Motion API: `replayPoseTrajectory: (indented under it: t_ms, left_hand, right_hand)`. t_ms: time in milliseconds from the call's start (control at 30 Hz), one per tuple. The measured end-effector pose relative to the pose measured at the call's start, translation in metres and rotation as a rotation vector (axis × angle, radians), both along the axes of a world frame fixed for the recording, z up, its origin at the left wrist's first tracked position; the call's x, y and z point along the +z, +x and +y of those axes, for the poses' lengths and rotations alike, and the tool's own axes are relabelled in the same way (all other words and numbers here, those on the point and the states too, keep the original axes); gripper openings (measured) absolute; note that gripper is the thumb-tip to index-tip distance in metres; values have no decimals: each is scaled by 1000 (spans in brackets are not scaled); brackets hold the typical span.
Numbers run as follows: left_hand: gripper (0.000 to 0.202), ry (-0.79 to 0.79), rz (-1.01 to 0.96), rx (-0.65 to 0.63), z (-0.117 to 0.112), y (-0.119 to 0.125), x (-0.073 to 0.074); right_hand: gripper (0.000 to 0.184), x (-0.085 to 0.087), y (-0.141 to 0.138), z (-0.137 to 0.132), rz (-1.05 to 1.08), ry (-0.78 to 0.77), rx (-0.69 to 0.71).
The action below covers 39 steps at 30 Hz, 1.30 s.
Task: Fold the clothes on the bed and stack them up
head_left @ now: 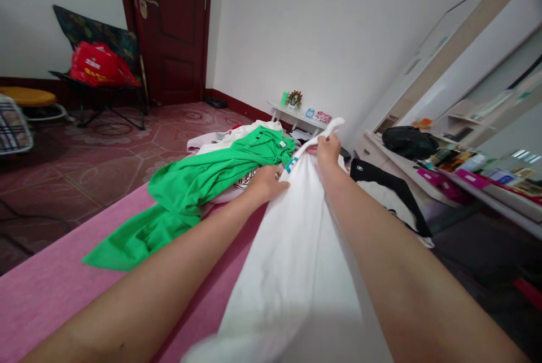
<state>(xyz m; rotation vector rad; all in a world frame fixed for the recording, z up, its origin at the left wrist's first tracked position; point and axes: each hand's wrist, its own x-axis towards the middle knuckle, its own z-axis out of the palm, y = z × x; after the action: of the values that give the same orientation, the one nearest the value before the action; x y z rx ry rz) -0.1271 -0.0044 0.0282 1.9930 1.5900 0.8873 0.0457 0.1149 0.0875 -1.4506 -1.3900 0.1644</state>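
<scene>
A white garment (296,239) with a small teal print is stretched toward me over the pink cover (59,289). My left hand (270,183) grips its left edge near the teal print, thumb on top. Farther out, my right hand (328,151) pinches the garment's far edge, with a bit of cloth sticking up past the fingers. Left of my left hand lies a crumpled green garment (220,165), partly on top of white clothes (249,131) with dark print. The near end of the white garment is blurred.
A black-and-white garment (389,193) lies to the right, beside a dresser cluttered with boxes (470,178) and a black bag (409,143). A low white shelf (296,113) stands by the wall. At the left, a folding chair (97,30) holds a red bag (101,64) near a door (178,24).
</scene>
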Motion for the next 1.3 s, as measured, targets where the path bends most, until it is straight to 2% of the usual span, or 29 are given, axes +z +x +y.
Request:
replayPoseTrajectory:
  t_ms: [100, 200, 333, 433, 500, 633, 800, 900, 1000, 1100, 1200, 1300]
  left_hand:
    - [45, 41, 124, 109, 5, -12, -9]
    - [56, 32, 193, 132, 4, -17, -20]
    - [58, 64, 233, 83, -1, -17, -26]
    - [57, 79, 250, 39, -9, -13, -29]
    - [53, 93, 253, 1, -16, -9, -33]
    - [34, 118, 247, -76, -29, -4, -41]
    - [23, 133, 246, -236, -53, -22, -43]
    - [25, 122, 220, -343, -79, -48, -41]
    - [24, 86, 187, -407, -111, -76, -34]
    - [16, -17, 165, -488, -144, -98, -24]
    - [35, -193, 111, -564, -174, -111, -12]
    - [42, -278, 57, -539, -195, -114, -7]
  right_hand:
    - [23, 2, -19, 2, 137, -112, 145]
    - [30, -20, -26, -28, 136, -193, 277]
    - [31, -61, -18, -111, -48, -226, 496]
    - [30, -79, -6, -185, -115, -340, 530]
    - [31, -82, 3, -231, -145, -386, 552]
    - [25, -76, 26, -309, -309, -430, 669]
    - [34, -73, 48, -374, -508, -493, 747]
    - [36, -75, 44, -390, -591, -462, 730]
    - [33, -70, 28, -387, -568, -420, 729]
    - [36, -62, 10, -370, -467, -364, 735]
    - [49, -60, -7, -349, -448, -283, 747]
    - [60, -66, -21, -330, -508, -228, 741]
